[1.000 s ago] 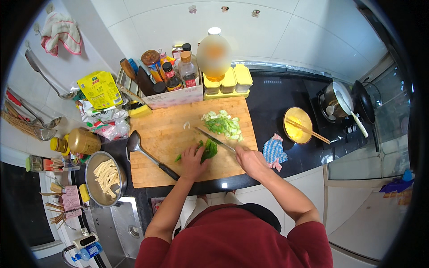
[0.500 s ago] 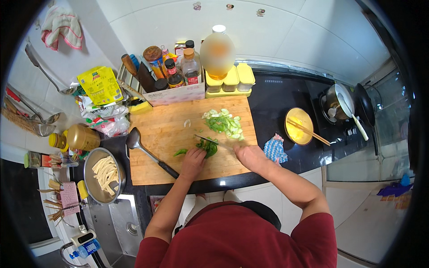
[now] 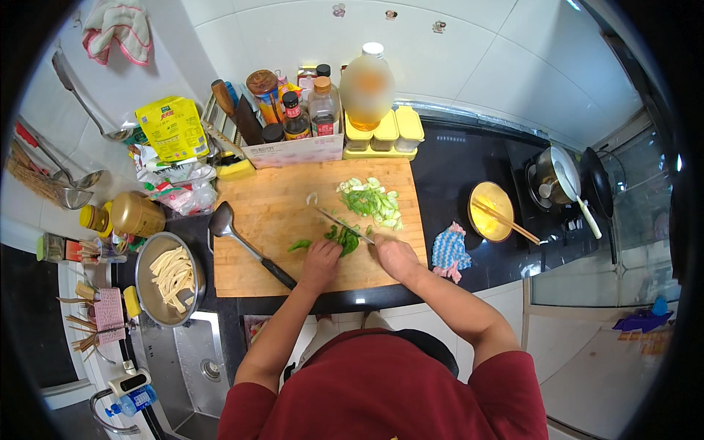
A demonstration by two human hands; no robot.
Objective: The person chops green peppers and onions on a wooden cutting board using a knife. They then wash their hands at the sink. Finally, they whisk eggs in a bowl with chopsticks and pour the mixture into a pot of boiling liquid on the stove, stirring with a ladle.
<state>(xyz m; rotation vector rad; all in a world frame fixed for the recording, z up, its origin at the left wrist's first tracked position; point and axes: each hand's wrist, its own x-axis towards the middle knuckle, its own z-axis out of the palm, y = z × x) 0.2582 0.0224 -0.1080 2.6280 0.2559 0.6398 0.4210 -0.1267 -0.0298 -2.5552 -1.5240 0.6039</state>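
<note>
My right hand (image 3: 397, 258) is closed round the handle of a kitchen knife (image 3: 343, 224), its blade slanting toward the far left over dark green peppers (image 3: 345, 238). Closed fingers of my left hand (image 3: 321, 265) press the peppers against the wooden cutting board (image 3: 257, 192), just left of the blade. One pepper end pokes out left of that hand. Beyond the knife lies a heap of sliced pale green vegetable (image 3: 372, 202). A dark spatula (image 3: 249, 246) rests on the board's left part, its black handle reaching toward my left wrist.
Left stands a metal bowl (image 3: 147, 284) of pale strips beside the sink (image 3: 202, 345). Behind the board are a box of bottles (image 3: 293, 152) and yellow-lidded jars (image 3: 383, 132). Rightward lie a blue-and-white cloth (image 3: 449, 249), a bowl with chopsticks (image 3: 490, 233) and a pot (image 3: 555, 176).
My right hand and the knife have moved a little left, closer to my left hand, and the blade tilts more steeply. The whole view has shifted slightly.
</note>
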